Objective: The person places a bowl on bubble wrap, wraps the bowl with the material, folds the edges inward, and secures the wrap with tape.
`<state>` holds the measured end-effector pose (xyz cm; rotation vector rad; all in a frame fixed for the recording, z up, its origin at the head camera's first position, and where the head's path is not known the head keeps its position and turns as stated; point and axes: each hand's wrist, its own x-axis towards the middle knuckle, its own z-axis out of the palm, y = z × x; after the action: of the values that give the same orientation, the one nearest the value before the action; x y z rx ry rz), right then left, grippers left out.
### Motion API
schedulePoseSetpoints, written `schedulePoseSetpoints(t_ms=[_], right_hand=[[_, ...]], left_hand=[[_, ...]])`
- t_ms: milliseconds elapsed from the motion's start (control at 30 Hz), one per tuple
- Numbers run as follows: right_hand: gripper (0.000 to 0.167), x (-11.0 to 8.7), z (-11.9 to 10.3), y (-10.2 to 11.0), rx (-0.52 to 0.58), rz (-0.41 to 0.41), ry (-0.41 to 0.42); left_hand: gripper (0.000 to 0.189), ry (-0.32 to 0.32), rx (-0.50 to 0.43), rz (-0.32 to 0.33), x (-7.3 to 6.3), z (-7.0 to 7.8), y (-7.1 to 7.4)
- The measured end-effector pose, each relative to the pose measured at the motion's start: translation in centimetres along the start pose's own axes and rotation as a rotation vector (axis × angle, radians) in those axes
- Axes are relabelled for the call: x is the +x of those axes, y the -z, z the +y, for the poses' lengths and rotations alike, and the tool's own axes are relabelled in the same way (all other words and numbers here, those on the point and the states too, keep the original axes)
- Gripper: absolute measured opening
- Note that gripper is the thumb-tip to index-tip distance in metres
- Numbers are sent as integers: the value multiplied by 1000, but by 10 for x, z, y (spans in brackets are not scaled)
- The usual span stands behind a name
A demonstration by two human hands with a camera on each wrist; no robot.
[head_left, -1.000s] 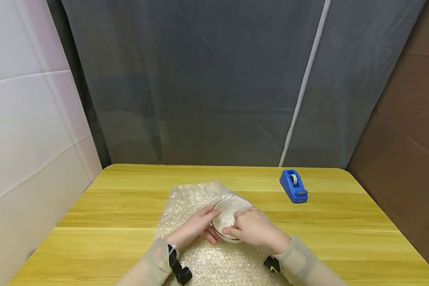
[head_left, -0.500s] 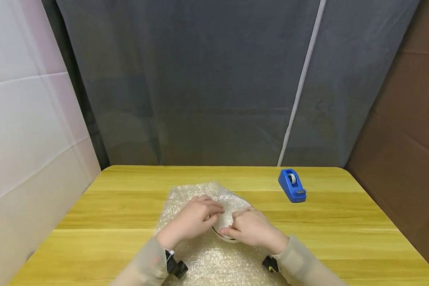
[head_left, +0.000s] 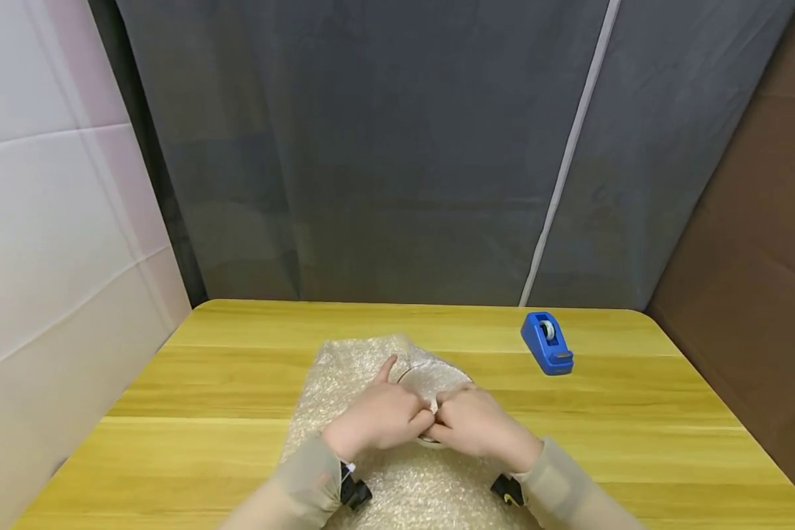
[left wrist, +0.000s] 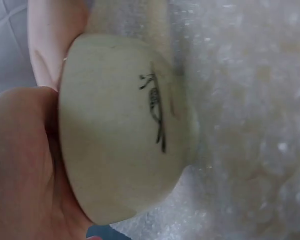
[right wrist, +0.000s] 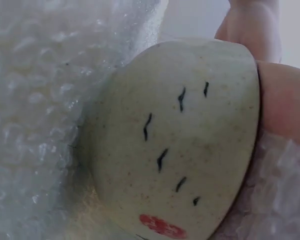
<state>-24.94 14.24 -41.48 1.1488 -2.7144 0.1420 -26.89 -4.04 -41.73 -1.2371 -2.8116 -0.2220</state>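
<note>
A cream ceramic bowl (left wrist: 115,125) with a dark rim and small painted marks stands on a sheet of bubble wrap (head_left: 424,489). Part of the wrap lies folded into the bowl from its far right side. My right hand (head_left: 480,423) has curled fingers inside the bowl, holding that folded wrap. Beside it my left hand (head_left: 380,414) reaches over the left rim, one finger stretched away from me, the others bent against a whitish bit of wrap between the hands. The fingertips are largely hidden. In the right wrist view the bowl (right wrist: 190,130) shows bird-like strokes and a red mark.
A blue tape dispenser (head_left: 547,344) with a roll of tape stands at the back right of the wooden table (head_left: 225,412). A grey curtain (head_left: 371,162) hangs behind the table, with pale and brown panels at the sides.
My left hand has gone from cupping the bowl's left side to reaching over its rim, up against the right hand. The right hand stays nearly in place, and so does the bowl.
</note>
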Motion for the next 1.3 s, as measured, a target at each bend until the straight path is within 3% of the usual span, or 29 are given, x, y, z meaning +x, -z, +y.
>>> schedulePoseSetpoints(t_ms=[267,533,667,833,967,1133,1300], right_hand=[[17,-7,9,24,259,-95,67],[24,-30,16,68,178,-58,105],[29,-43,30,78,110,-29,122],[60,-66,53,66,-13,18,108],[88,-87,67,44,-120,90,160],[90,-102,72,18,-178,172,268],[84,-105,71,8,-200,203,332]], left_hand=[[42,53,50,-11,2,9,1],[42,71,44,-35,5,12,0],[39,65,51,-28,5,10,0],[40,51,52,-23,4,10,-2],[40,46,48,-20,3,9,-2],[40,61,36,-16,0,7,-2],[40,68,34,-6,-2,4,-3]])
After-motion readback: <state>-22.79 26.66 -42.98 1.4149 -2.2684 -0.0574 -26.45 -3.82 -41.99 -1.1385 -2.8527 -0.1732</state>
